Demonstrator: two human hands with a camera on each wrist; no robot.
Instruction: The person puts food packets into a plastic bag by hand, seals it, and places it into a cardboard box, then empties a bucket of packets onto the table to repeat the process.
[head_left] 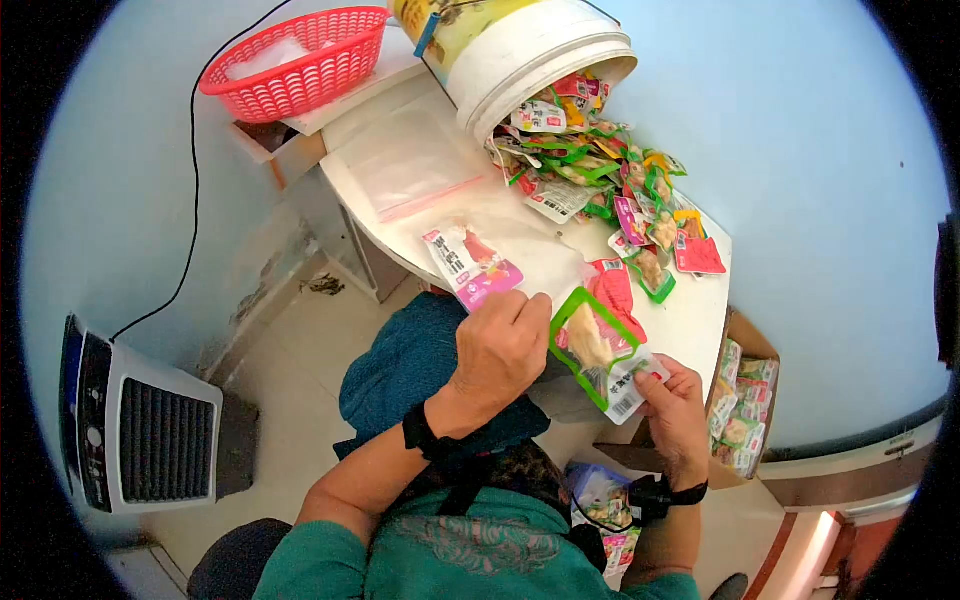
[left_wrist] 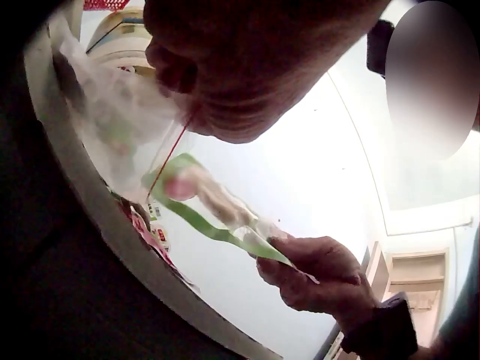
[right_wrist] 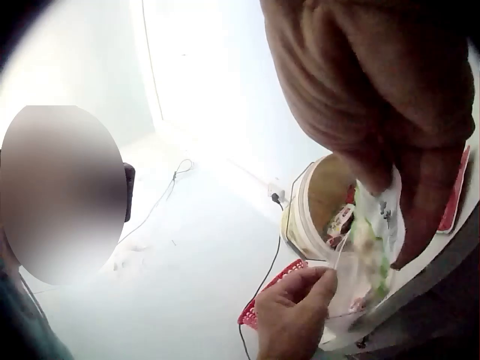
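Observation:
My left hand [head_left: 505,345] pinches the edge of a clear plastic bag [left_wrist: 120,112] with a red line along its mouth. A packet with a purple end [head_left: 472,262] shows at the bag, beyond my left knuckles. In my right hand [head_left: 678,410], thumb and fingers pinch the white end of a green-edged food packet [head_left: 590,342], which has a pale piece of food behind its clear window. That packet's far end is beside my left hand, close to the bag's mouth in the left wrist view. A red packet [head_left: 618,295] lies just behind it on the table.
A white bucket [head_left: 545,60] lies tipped, spilling many small packets [head_left: 600,170] over the white table [head_left: 385,225]. Flat clear bags [head_left: 420,155] lie at the left, near a red basket [head_left: 300,75]. A carton [head_left: 745,400] of packets stands at the right, below the table.

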